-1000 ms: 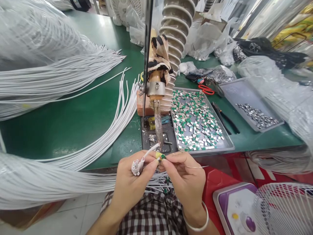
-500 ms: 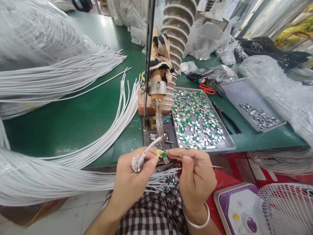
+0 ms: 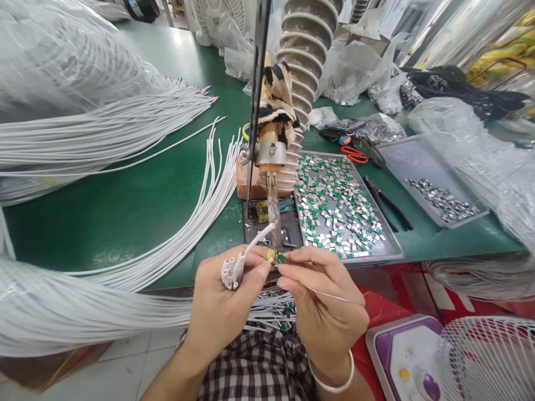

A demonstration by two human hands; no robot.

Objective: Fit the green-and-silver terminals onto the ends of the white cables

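My left hand (image 3: 228, 303) is closed around several white cables (image 3: 232, 272), their cut ends poking out above the thumb. One cable from the bunch sticks up toward the soldering iron tip (image 3: 273, 225). Between the left thumb and index finger a thin wire end meets a small green circuit board (image 3: 281, 258), with a bit of yellow (image 3: 271, 254) beside it. My right hand (image 3: 326, 295) is closed, its fingertips at the board's right side. A thin solder wire (image 3: 332, 296) runs back from its pinched fingers. The fingers partly hide the board and its metal plug.
The clamped iron stands before a ribbed hose (image 3: 307, 67) and brick (image 3: 246, 178). At right are a tray (image 3: 395, 253) of small boards, pliers (image 3: 393, 206), red-handled scissors (image 3: 354, 155) and a tray (image 3: 401, 156) of metal parts. Cable bundles (image 3: 104, 309) cover the left. A fan (image 3: 489, 356) stands lower right.
My right fingers have moved in around the board, which has turned so its metal plug no longer shows. The solder wire now slants between the right fingers. The bunched cable ends have shifted slightly left.
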